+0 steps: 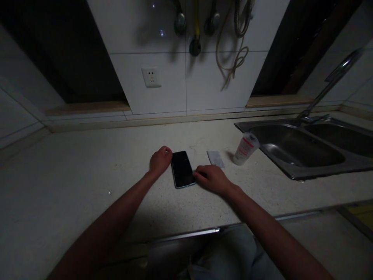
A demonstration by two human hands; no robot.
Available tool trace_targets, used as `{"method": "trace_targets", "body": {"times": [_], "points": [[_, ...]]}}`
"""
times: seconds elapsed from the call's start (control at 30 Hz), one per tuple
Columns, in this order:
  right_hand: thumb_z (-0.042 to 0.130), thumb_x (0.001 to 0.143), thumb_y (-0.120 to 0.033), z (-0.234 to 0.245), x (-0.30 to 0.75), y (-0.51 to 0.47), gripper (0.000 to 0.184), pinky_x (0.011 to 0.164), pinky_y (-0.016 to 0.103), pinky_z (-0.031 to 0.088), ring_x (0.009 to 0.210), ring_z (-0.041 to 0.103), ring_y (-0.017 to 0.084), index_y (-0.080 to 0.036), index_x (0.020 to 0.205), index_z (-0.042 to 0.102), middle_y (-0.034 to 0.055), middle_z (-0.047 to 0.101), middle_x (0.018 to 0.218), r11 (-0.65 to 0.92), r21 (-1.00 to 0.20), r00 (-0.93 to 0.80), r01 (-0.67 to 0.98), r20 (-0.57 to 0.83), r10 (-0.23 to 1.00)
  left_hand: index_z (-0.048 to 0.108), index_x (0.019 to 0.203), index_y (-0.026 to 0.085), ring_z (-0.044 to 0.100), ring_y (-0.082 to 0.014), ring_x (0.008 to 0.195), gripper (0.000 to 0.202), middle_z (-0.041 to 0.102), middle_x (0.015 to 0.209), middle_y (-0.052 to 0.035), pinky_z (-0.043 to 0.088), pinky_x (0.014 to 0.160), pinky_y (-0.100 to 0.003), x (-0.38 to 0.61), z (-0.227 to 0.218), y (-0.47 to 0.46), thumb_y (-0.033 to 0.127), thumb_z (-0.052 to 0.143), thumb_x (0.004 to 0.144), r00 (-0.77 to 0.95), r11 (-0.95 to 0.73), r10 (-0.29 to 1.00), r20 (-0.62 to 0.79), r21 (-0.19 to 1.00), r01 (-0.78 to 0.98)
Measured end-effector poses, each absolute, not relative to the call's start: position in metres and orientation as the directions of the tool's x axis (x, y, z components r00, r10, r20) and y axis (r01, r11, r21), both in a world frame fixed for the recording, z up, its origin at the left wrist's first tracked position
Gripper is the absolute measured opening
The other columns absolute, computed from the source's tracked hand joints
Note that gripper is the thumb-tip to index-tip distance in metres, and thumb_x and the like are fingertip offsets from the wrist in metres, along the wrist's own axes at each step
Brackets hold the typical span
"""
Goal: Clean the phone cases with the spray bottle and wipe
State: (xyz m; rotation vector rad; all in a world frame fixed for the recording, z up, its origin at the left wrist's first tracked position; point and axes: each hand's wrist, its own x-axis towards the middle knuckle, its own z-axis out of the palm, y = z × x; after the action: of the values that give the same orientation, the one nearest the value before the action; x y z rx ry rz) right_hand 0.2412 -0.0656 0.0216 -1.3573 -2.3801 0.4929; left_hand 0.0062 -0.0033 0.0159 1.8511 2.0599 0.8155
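Note:
A black smartphone (182,168) lies flat, screen up, on the pale speckled countertop (87,167). My left hand (160,160) rests beside the phone's upper left edge with its fingers curled in, touching or nearly touching it. My right hand (212,178) lies at the phone's lower right corner, fingers bent and pressed against its edge. Neither hand lifts the phone off the counter.
A small white packet (216,158) lies right of the phone. A clear plastic cup with a red label (245,149) stands near the steel double sink (294,171) and its tap (329,87). A wall socket (151,77), hanging ladles (194,44) and a rope (236,58) are on the tiled wall.

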Motion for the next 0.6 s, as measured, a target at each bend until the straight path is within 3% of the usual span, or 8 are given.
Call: {"method": "trace_targets", "body": {"times": [0.1, 0.2, 0.27, 0.37, 0.47, 0.6], "points": [[0.049, 0.098, -0.038, 0.018, 0.243, -0.063, 0.029, 0.07, 0.03, 0.041, 0.08, 0.065, 0.021, -0.02, 0.105, 0.071, 0.0077, 0.074, 0.092, 0.434, -0.523, -0.38, 0.734, 0.214, 0.9, 0.066, 0.106, 0.021, 0.069, -0.028, 0.089, 0.032, 0.074, 0.09, -0.0115, 0.046, 0.077, -0.033, 0.014, 0.02, -0.012, 0.045, 0.055, 0.089, -0.139, 0.02, 0.974, 0.181, 0.537, 0.843], [0.049, 0.098, -0.037, 0.013, 0.241, -0.061, 0.033, 0.085, 0.036, 0.045, 0.095, 0.064, 0.026, -0.019, 0.118, 0.069, 0.0121, 0.073, 0.1, 0.466, -0.493, -0.373, 0.735, 0.28, 0.885, 0.067, 0.091, 0.021, 0.069, -0.0299, 0.089, 0.03, 0.073, 0.084, -0.0134, 0.047, 0.077, -0.033, 0.022, 0.024, -0.021, 0.048, 0.069, 0.079, -0.164, -0.006, 0.968, 0.191, 0.67, 0.743], [0.051, 0.097, -0.036, 0.011, 0.24, -0.061, 0.037, 0.091, 0.039, 0.045, 0.099, 0.063, 0.028, -0.017, 0.125, 0.066, 0.0141, 0.072, 0.103, 0.51, -0.49, -0.415, 0.707, 0.298, 0.86, 0.066, 0.091, 0.02, 0.069, -0.026, 0.07, 0.031, 0.071, 0.072, -0.01, 0.047, 0.067, -0.031, 0.026, 0.027, -0.023, 0.048, 0.07, 0.078, -0.136, 0.024, 0.986, 0.097, 0.719, 0.695], [0.053, 0.096, -0.039, 0.009, 0.24, -0.061, 0.043, 0.092, 0.042, 0.045, 0.101, 0.062, 0.03, -0.015, 0.13, 0.062, 0.0156, 0.072, 0.106, 0.507, -0.539, -0.411, 0.673, 0.298, 0.862, 0.064, 0.106, 0.018, 0.059, -0.0197, 0.043, 0.037, 0.061, 0.054, -0.0017, 0.044, 0.051, -0.028, 0.027, 0.029, -0.022, 0.046, 0.064, 0.083, -0.091, 0.142, 0.99, -0.11, 0.797, 0.588], [0.052, 0.095, -0.045, 0.007, 0.243, -0.061, 0.048, 0.091, 0.044, 0.047, 0.1, 0.063, 0.03, -0.015, 0.131, 0.062, 0.0148, 0.072, 0.105, 0.467, -0.618, -0.368, 0.632, 0.29, 0.883, 0.063, 0.1, 0.017, 0.056, -0.0164, 0.039, 0.026, 0.056, 0.049, 0.0017, 0.042, 0.045, -0.025, 0.026, 0.028, -0.018, 0.039, 0.06, 0.087, -0.048, 0.203, 0.978, -0.202, 0.885, 0.42], [0.055, 0.092, -0.049, 0.006, 0.246, -0.061, 0.052, 0.093, 0.047, 0.048, 0.101, 0.065, 0.031, -0.016, 0.131, 0.064, 0.0143, 0.074, 0.107, 0.427, -0.696, -0.314, 0.577, 0.293, 0.903, 0.057, 0.093, 0.018, 0.055, -0.0147, 0.038, 0.015, 0.054, 0.048, 0.0031, 0.039, 0.04, -0.021, 0.025, 0.026, -0.014, 0.032, 0.057, 0.087, -0.039, 0.209, 0.978, -0.206, 0.932, 0.298]]}}
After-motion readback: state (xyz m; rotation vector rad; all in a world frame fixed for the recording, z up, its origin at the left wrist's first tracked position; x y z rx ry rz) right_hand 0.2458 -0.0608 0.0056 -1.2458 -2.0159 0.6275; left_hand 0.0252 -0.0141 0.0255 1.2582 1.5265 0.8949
